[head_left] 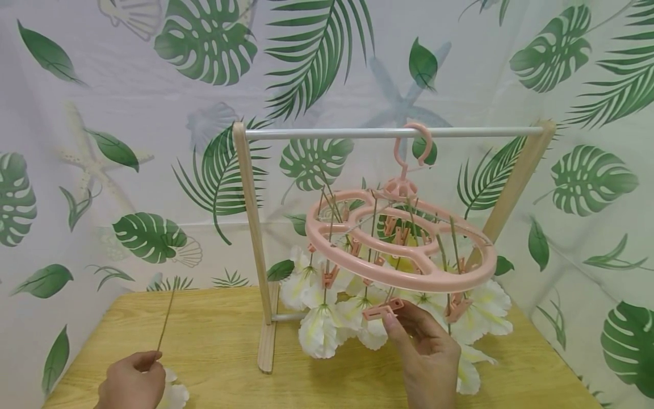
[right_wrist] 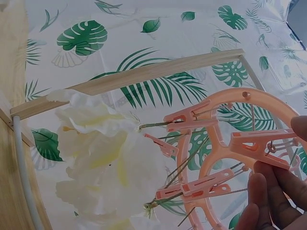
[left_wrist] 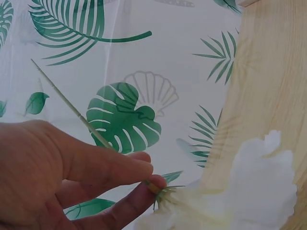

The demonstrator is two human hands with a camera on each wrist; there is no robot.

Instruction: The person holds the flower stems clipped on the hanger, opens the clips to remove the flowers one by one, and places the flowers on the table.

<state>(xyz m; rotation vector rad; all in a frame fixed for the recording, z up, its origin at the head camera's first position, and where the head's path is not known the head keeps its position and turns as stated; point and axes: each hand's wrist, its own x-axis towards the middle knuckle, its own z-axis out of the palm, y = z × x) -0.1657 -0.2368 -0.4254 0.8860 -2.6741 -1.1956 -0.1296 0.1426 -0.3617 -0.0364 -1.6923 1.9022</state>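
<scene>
In the head view my left hand (head_left: 131, 382) pinches the thin green stem (head_left: 167, 321) of an artificial flower (head_left: 175, 395) over the table's left side. The left wrist view shows its white petals (left_wrist: 264, 184) spreading beyond my fingertips. My right hand (head_left: 429, 352) pinches a pink clothespin (head_left: 383, 310) that hangs under the front of a round pink drying hanger (head_left: 398, 278). Up close in the right wrist view, that clothespin (right_wrist: 261, 143) lies between thumb and fingers. Several white flowers (head_left: 324, 326) hang upside down from the hanger's other clothespins, their stems poking up through the ring.
A wooden rack (head_left: 253, 227) with a white crossbar (head_left: 327, 133) carries the hanger by its hook (head_left: 426, 142). It stands on a wood-grain table (head_left: 219, 341). Behind is a leaf-patterned cloth (head_left: 327, 68).
</scene>
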